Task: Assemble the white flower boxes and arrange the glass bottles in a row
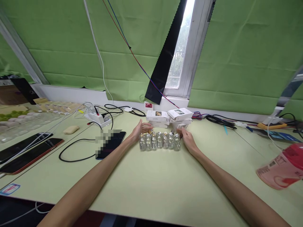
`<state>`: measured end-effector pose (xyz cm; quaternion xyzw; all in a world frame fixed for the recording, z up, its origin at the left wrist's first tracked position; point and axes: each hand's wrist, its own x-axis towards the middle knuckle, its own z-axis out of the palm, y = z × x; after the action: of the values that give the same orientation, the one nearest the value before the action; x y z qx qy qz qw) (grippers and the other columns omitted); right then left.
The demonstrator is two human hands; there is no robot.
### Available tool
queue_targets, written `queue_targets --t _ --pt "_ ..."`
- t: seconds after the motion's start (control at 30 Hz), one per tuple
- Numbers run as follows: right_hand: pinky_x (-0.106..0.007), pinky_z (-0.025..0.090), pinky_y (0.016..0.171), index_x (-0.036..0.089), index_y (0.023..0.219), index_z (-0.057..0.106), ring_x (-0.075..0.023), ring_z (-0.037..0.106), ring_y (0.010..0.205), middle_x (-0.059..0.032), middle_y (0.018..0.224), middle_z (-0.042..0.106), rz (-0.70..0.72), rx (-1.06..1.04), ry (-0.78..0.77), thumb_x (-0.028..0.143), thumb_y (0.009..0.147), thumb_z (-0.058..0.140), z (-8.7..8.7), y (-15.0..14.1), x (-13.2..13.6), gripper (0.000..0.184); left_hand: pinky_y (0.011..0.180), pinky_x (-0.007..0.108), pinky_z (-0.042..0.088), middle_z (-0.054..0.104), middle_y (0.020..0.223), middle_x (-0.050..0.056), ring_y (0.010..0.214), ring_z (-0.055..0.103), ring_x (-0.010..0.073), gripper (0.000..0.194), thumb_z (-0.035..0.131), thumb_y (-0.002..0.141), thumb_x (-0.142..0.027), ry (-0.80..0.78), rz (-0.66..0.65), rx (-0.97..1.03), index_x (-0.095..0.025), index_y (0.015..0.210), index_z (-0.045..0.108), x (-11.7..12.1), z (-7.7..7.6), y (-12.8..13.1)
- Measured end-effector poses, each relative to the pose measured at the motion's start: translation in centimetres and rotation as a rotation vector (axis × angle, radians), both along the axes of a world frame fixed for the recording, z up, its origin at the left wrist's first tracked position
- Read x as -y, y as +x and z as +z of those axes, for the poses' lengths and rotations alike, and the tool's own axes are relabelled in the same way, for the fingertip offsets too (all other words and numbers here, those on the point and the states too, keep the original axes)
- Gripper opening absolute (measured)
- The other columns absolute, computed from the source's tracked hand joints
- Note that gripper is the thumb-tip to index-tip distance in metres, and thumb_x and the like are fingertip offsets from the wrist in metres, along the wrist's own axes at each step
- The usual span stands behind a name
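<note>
Bottles (160, 141) rowed | left hand (137, 130) open | right hand (188, 139) — grip unclear | boxes (153, 118) — print illegible

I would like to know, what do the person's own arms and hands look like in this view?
The left forearm and right forearm are slim and bare, with no sleeve in view. The left hand and right hand wear no gloves, and no watch or bracelet shows. Rings and nails are too small to judge.
</note>
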<state>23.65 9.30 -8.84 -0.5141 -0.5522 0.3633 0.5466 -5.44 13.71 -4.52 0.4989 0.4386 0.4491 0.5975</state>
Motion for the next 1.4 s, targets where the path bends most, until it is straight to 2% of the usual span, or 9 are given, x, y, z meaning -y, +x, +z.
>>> queue_targets --t 0.27,0.4,0.67,0.9,1.23,1.4 --pt "-0.046 0.030 0.121 0.025 0.131 0.067 -0.0289 0.053 0.135 -0.0052 0.139 0.064 0.159 0.144 -0.051 0.077 0.093 0.031 0.9 -0.1 0.3 0.074 0.103 0.043 0.045 0.075 0.114 0.017 0.119 0.063 0.0339 0.081 0.039 0.080 -0.086 0.070 -0.061 0.091 -0.015 0.099 0.072 0.5 -0.6 -0.3" --pt "-0.046 0.027 0.122 0.027 0.135 0.064 -0.0283 0.049 0.139 -0.0033 0.144 0.060 0.241 0.101 -0.077 0.077 0.093 0.030 1.0 -0.3 0.0 0.073 0.106 0.046 0.043 0.074 0.117 0.016 0.123 0.059 0.0358 0.083 0.037 0.079 -0.088 0.095 -0.087 0.098 -0.016 0.099 0.073 0.7 -0.7 -0.2" --pt "-0.047 0.032 0.119 0.025 0.120 0.074 -0.0301 0.055 0.131 -0.0070 0.135 0.067 0.312 -0.025 -0.087 0.082 0.089 0.033 1.5 -0.8 0.0 0.077 0.105 0.045 0.043 0.074 0.114 0.016 0.120 0.061 0.0352 0.083 0.040 0.078 -0.088 0.073 -0.128 0.130 -0.015 0.094 0.075 0.8 -0.6 0.5" --pt "-0.043 0.039 0.113 0.022 0.117 0.074 -0.0288 0.058 0.128 -0.0088 0.128 0.070 0.329 -0.103 -0.129 0.084 0.087 0.030 1.4 -1.1 0.2 0.082 0.104 0.044 0.044 0.075 0.108 0.016 0.119 0.062 0.0351 0.080 0.042 0.079 -0.087 0.084 -0.115 0.129 -0.014 0.091 0.074 1.2 -0.5 1.2" --pt "-0.043 0.040 0.112 0.023 0.100 0.079 -0.0294 0.059 0.123 -0.0081 0.119 0.073 0.253 -0.179 -0.120 0.086 0.084 0.036 1.5 -1.9 1.1 0.078 0.106 0.044 0.042 0.076 0.108 0.015 0.116 0.063 0.0338 0.086 0.035 0.078 -0.090 0.079 -0.060 0.114 -0.015 0.088 0.075 1.6 -0.6 2.0" --pt "-0.042 0.047 0.103 0.022 0.093 0.079 -0.0301 0.063 0.115 -0.0096 0.108 0.076 0.208 -0.241 -0.122 0.087 0.081 0.040 1.5 -1.8 1.4 0.077 0.109 0.045 0.040 0.077 0.107 0.013 0.114 0.064 0.0331 0.087 0.031 0.079 -0.091 0.091 -0.045 0.091 -0.017 0.088 0.076 2.2 -0.8 2.8"
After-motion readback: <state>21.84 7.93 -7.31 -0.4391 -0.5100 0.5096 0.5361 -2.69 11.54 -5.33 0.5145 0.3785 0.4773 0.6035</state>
